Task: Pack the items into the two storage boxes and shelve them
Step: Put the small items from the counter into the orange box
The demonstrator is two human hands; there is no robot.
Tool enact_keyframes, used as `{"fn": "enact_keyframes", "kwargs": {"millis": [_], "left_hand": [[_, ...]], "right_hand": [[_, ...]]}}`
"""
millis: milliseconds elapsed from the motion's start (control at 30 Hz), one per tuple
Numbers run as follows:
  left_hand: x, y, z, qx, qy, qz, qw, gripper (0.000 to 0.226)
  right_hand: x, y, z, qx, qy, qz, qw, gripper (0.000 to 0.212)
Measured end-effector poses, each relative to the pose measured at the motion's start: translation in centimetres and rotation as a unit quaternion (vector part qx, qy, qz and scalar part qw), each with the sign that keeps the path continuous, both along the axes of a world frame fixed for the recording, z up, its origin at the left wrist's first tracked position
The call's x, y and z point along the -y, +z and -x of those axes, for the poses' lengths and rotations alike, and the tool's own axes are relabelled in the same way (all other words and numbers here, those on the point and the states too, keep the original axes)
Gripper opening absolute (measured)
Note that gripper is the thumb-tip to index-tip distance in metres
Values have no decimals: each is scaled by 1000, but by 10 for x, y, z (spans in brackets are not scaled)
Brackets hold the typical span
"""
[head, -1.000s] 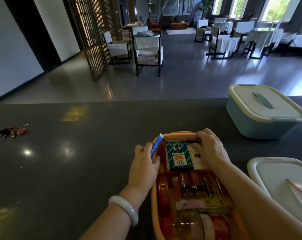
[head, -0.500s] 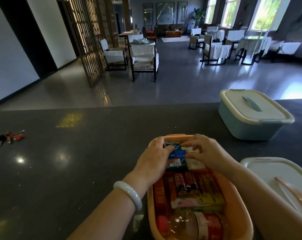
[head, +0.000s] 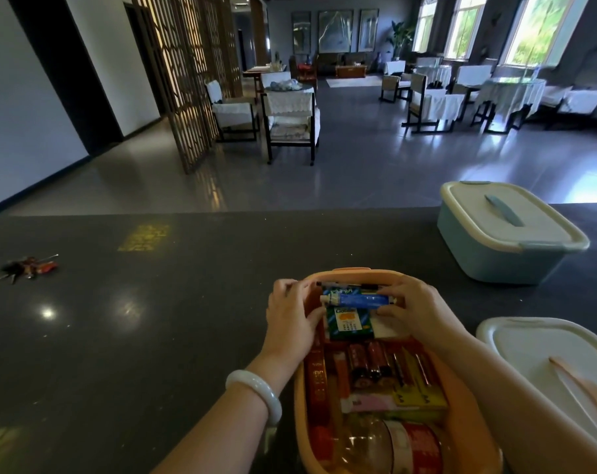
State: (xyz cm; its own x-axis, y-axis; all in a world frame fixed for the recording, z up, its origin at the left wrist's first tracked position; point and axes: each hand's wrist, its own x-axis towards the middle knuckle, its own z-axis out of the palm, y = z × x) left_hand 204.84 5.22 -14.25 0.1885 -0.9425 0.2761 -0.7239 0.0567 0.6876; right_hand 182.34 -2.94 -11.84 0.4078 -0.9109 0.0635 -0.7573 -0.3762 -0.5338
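Both hands are settling a blue tube into the far end of the open orange box.

The left hand (head: pixel 292 321) is curling over the orange box (head: pixel 474 408) at its left rim, its grip clamped on the white-capped end of the blue tube (head: pixel 356 300), while the right hand (head: pixel 415 307) is pinching the other end. The tube is lying crosswise on a green packet (head: pixel 350 323) at the box's far end. Batteries (head: pixel 370 366), a yellow pack (head: pixel 420 398) and a roll of tape (head: pixel 413 446) are filling the nearer part of the box. The box is sitting on the dark worktop (head: pixel 153 336). A lidded pale blue box (head: pixel 495 258) is standing farther right, a loose white lid (head: pixel 543 354) is lying just beside the orange box, and keys (head: pixel 27 266) are lying far left.
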Motion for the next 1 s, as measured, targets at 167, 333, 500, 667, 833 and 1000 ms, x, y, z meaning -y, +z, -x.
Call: {"fn": "enact_keyframes", "kwargs": {"millis": [167, 333, 500, 667, 833, 1000], "left_hand": [[1, -6, 3, -108, 10, 1, 994, 34], [3, -13, 2, -112, 13, 4, 994, 36], [4, -17, 0, -124, 22, 5, 992, 37], [3, -16, 1, -127, 32, 4, 991, 39], [3, -17, 1, -120, 32, 5, 992, 40], [5, -18, 0, -113, 40, -2, 993, 42]], "right_hand": [[11, -6, -9, -34, -39, 32, 998, 39], [14, -12, -9, -5, -40, 39, 998, 33], [15, -16, -8, -34, -35, 63, 997, 29], [14, -17, -8, -32, -41, 75, 996, 28], [14, -18, -8, -19, -50, 85, 995, 28], [15, -19, -7, -17, -50, 85, 995, 27]]}}
